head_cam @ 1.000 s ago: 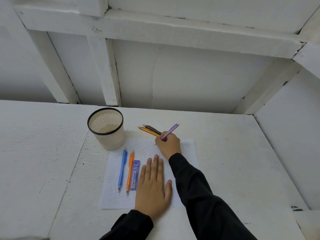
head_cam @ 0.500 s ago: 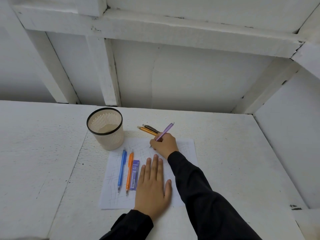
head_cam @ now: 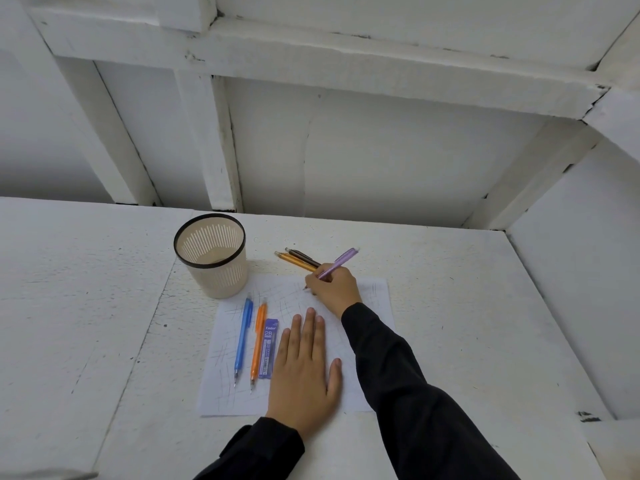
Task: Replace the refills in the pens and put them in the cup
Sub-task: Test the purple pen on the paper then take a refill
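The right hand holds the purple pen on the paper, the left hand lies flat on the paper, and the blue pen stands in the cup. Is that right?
Not quite. In the head view the blue pen lies on the paper, beside the orange pen, not in the cup. The rest is right.

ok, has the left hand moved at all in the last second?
No. The left hand stays flat on the paper, with the same gap to the lead case beside it as before.
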A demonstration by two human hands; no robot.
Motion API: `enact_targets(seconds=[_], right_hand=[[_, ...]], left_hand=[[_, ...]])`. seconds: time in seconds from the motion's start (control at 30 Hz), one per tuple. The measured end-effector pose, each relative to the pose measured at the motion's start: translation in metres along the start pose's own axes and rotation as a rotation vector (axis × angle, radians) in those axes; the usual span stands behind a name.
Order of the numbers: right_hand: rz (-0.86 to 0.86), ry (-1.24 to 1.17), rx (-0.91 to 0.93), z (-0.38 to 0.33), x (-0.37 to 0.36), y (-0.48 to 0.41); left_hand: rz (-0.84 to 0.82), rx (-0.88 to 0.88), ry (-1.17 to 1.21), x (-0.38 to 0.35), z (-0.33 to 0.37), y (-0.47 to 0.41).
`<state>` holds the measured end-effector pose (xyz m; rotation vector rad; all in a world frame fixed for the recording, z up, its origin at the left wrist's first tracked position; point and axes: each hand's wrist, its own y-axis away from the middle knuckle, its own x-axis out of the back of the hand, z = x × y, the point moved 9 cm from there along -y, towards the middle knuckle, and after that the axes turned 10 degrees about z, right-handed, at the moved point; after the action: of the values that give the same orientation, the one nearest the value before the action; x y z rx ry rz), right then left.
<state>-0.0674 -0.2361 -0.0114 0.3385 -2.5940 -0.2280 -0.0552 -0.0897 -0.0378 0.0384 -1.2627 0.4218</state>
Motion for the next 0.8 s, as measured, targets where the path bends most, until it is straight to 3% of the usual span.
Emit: enact_targets(seconds=[0.17,0.27,0.47,0.6,0.8], right_hand=[[-0.044,-0.209,-0.07,-0.012,0.01,0.009],[-0.134,-0.209,-0.103,-0.017,0.008,0.02],[-0.438,0.246,-0.015,-0.032,-0.03,0.074],[-0.54,0.345,0.014,-0.032,-0.061,0.111],[-0.403,0.413,0.016,-0.026,-0.079,0.123]], left_hand=[[-0.01,0.013,0.143,0.015,0.003,-0.001],[0.166,0.098,0.394,0.056,0.002,-0.001],[0.508,0.374,0.644,0.122,-0.058,-0.004],[0.458,0.512,0.581,0.11,-0.109,-0.007],[0.374,0.555,0.463,0.096,-0.132,0.001]])
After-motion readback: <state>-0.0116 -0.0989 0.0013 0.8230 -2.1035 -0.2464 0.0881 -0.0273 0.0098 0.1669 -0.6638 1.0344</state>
